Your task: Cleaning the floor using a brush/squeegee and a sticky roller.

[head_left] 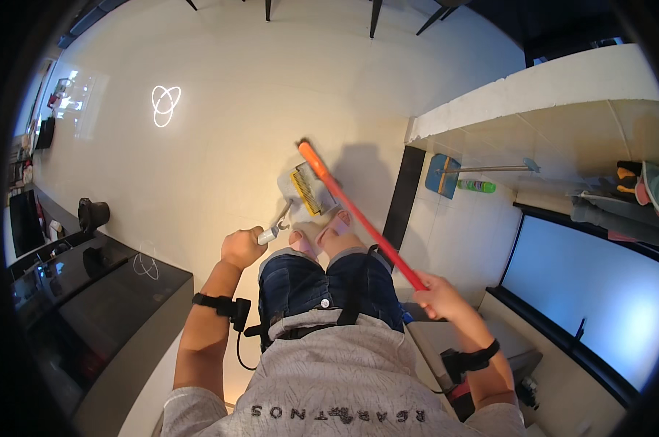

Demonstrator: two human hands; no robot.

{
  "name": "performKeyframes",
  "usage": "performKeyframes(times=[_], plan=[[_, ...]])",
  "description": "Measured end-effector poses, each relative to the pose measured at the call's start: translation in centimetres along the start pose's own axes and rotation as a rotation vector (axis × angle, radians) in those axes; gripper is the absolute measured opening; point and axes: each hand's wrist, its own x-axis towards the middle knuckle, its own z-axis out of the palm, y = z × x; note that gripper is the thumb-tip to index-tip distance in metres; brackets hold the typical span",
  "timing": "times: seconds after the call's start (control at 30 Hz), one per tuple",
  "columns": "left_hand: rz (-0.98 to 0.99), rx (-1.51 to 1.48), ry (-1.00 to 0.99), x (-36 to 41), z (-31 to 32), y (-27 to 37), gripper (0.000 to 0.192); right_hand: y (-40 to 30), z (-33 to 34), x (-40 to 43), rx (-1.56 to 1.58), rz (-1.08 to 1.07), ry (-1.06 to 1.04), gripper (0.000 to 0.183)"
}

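Note:
In my left hand [244, 247] is the pale grip of a long-handled dustpan [289, 188], its pan down by the floor in front of my feet. A row of yellow comb teeth [305, 191] runs across the pan. My right hand [437, 296] is closed around the upper end of a broom's red handle [370, 224]. The broom slants away to the far left, over the pan's right side. Its orange head [311, 157] lies beyond the pan, with dark bristles just showing at the tip.
Pale glossy floor tiles [226, 136] spread ahead. To the right, a blue dustpan [443, 176] and a green bottle [477, 186] lie by a low wall [537, 98]. A black glossy cabinet [116, 306] and a dark bin [93, 214] stand left. Chair legs [375, 19] are at the far side.

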Motion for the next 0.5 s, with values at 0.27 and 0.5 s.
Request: performKeyframes(times=[0.27,0.5], plan=[[-0.171,-0.172,0.062,-4.2,1.9,1.3,0.017,-8.8,-9.8,13.4,-0.495,-0.265,0.453,0.036],[-0.354,-0.287,0.09,-5.7,1.0,1.1,0.014,-22.3,-11.0,25.8,-0.377,-0.134,0.518,0.029]])
